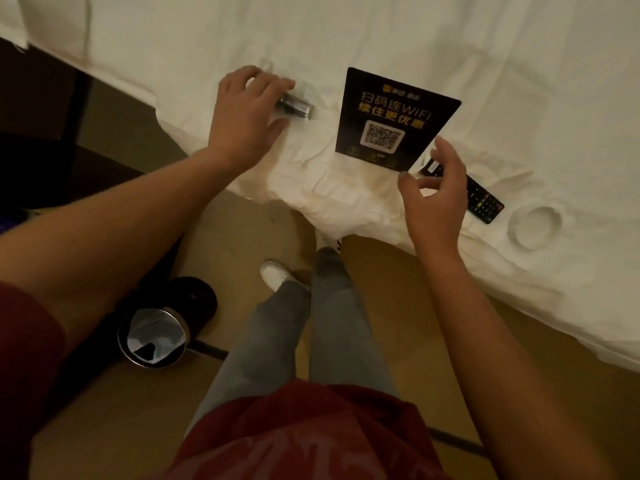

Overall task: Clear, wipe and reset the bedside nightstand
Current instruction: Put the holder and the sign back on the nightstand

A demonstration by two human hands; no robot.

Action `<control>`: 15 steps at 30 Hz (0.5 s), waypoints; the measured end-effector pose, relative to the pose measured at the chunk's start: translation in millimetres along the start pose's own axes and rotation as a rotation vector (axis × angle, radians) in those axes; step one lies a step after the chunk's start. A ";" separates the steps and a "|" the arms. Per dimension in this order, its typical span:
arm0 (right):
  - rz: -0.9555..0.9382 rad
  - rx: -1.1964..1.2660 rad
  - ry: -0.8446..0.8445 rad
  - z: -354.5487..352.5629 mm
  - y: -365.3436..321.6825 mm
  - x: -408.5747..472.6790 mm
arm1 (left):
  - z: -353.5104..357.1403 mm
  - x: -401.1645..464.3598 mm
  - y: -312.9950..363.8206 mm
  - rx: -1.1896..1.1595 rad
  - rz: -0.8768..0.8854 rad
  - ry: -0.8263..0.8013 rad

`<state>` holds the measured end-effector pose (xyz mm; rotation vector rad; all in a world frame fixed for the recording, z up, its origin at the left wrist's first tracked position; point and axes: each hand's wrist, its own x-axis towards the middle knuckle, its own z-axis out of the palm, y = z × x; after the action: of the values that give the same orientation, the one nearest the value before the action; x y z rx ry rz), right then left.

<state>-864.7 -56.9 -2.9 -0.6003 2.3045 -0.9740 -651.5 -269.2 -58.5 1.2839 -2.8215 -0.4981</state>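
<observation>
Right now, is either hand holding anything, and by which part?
Left hand covers one end of a dark tube; grip unclear. Right hand holds nothing.

black WiFi card (394, 116), white bedsheet (450, 39), black remote (483, 200)

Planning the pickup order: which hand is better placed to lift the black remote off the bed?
Right. The right hand hovers directly over the remote; the left hand is across the WiFi card, on a small dark cylinder.

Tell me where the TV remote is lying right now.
In the head view, the remote lies on the white bed, right of the black WiFi card, partly behind the right hand.
</observation>
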 end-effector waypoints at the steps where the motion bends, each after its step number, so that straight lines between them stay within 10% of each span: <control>1: 0.000 0.010 -0.028 1.3 -1.5 2.5 | -2.7 3.9 -2.3 0.010 0.005 -0.001; 15: -0.073 0.065 -0.166 7.5 -62.6 21.0 | -48.8 -2.9 -17.7 -0.055 0.015 0.105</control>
<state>-864.0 -112.8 33.0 -0.7149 2.1099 -0.9899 -630.2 -291.8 -16.8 1.2393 -2.7107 -0.4897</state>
